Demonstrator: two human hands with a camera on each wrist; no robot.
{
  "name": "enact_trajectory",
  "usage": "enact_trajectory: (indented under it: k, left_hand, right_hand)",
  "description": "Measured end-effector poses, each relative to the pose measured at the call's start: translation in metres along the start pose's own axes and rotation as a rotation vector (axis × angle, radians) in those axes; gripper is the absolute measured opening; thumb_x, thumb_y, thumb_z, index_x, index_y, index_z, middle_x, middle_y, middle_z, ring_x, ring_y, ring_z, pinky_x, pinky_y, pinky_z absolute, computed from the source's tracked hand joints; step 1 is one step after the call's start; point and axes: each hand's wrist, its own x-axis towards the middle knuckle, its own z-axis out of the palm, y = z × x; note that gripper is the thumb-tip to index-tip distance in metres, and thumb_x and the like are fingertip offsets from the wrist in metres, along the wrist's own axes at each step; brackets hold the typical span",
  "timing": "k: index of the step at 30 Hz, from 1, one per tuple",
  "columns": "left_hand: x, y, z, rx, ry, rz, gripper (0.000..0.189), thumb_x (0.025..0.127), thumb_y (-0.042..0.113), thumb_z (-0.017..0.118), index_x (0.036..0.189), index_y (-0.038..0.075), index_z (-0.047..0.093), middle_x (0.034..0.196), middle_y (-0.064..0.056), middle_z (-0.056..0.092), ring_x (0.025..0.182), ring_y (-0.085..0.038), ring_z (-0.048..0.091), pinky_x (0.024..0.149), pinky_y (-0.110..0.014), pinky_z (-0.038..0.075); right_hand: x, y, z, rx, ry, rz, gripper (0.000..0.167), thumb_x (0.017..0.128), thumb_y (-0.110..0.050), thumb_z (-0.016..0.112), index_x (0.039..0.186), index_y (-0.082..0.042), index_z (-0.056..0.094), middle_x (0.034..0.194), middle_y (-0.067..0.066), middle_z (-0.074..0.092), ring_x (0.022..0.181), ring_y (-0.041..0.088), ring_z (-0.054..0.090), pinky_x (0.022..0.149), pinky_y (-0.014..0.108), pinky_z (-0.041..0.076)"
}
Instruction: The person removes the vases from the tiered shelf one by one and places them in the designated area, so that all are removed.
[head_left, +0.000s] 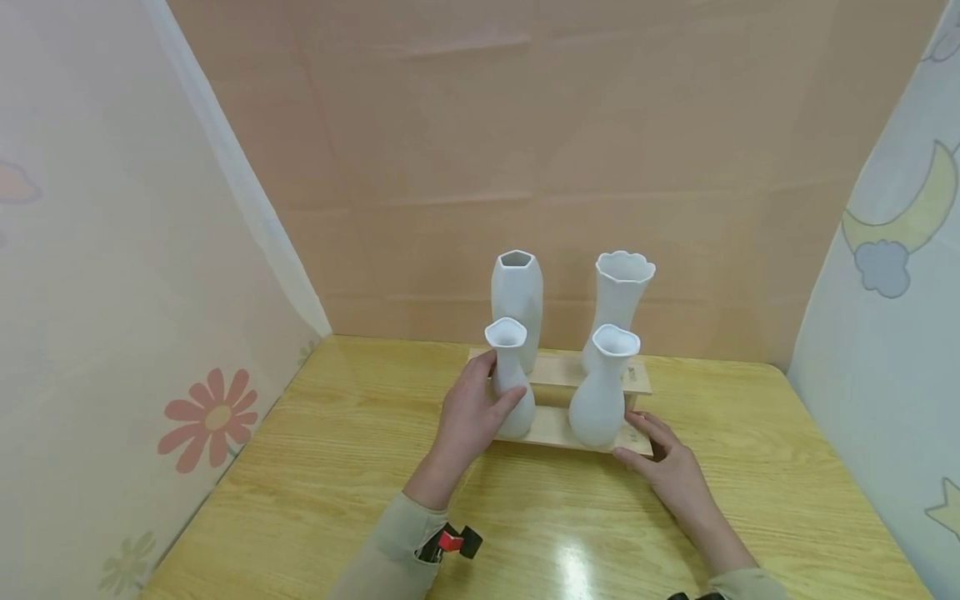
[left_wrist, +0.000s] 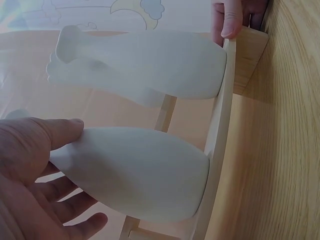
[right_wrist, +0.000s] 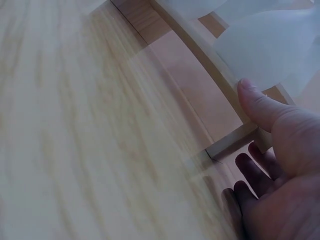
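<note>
A white vase (head_left: 514, 400) with a narrow neck stands upright on the lower front step of a small two-step wooden stand (head_left: 551, 422). My left hand (head_left: 471, 410) holds this vase from the left, thumb on the near side and fingers behind it. At the stand's right end, my right hand (head_left: 670, 468) grips the lower board, its thumb (right_wrist: 257, 102) on the front edge and the other fingers round the end. A second narrow-necked white vase (head_left: 597, 408) stands on the same step, close to the right hand.
On the upper step behind stand a tall white vase (head_left: 517, 296) with an angular mouth and another white vase (head_left: 618, 300) with a scalloped rim. The stand sits on a wood-grain table (head_left: 352, 433). A brown sheet (head_left: 435, 167) hangs behind, with patterned cloth at both sides.
</note>
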Motion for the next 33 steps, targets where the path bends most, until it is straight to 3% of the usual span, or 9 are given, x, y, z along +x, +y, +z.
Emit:
enact_trajectory:
  k: [4,16,24,33]
  left_hand:
    - [0.000,-0.002,0.001,-0.004,-0.001,0.004,0.063,0.103,0.023,0.083,0.155,0.002,0.055,0.144,-0.015,0.066,0.133,-0.033,0.065,0.109,-0.060,0.053]
    - [-0.003,-0.001,-0.006,-0.041,0.018,-0.014,0.061,0.104,0.021,0.081,0.154,-0.001,0.054,0.145,-0.017,0.065,0.135,-0.036,0.064,0.110,-0.060,0.054]
    - [-0.007,-0.003,-0.029,-0.019,0.063,-0.044,0.060,0.105,0.023,0.080,0.155,0.002,0.053,0.145,-0.017,0.064,0.129,-0.038,0.067,0.106,-0.061,0.056]
    - [-0.008,-0.017,-0.063,0.024,0.157,-0.024,0.059,0.103,0.021,0.082,0.151,0.000,0.054,0.140,-0.019,0.065,0.127,-0.039,0.067,0.105,-0.060,0.057]
  right_hand:
    - [-0.001,0.001,-0.001,0.015,-0.015,-0.011,0.079,0.101,-0.040,0.083,0.168,-0.015,0.049,0.178,0.014,0.028,0.163,0.047,0.025,0.109,0.007,0.034]
    - [-0.001,0.007,-0.003,0.028,-0.018,-0.035,0.076,0.103,-0.038,0.082,0.167,-0.013,0.050,0.178,0.013,0.028,0.163,0.047,0.025,0.105,0.001,0.031]
    - [-0.001,0.006,-0.004,0.035,-0.026,-0.016,0.077,0.103,-0.039,0.081,0.168,-0.015,0.049,0.179,0.011,0.027,0.164,0.047,0.023,0.105,0.001,0.030]
    - [0.001,0.004,-0.002,0.035,-0.032,-0.022,0.076,0.103,-0.040,0.080,0.168,-0.016,0.048,0.180,0.012,0.025,0.163,0.049,0.022,0.104,0.001,0.029]
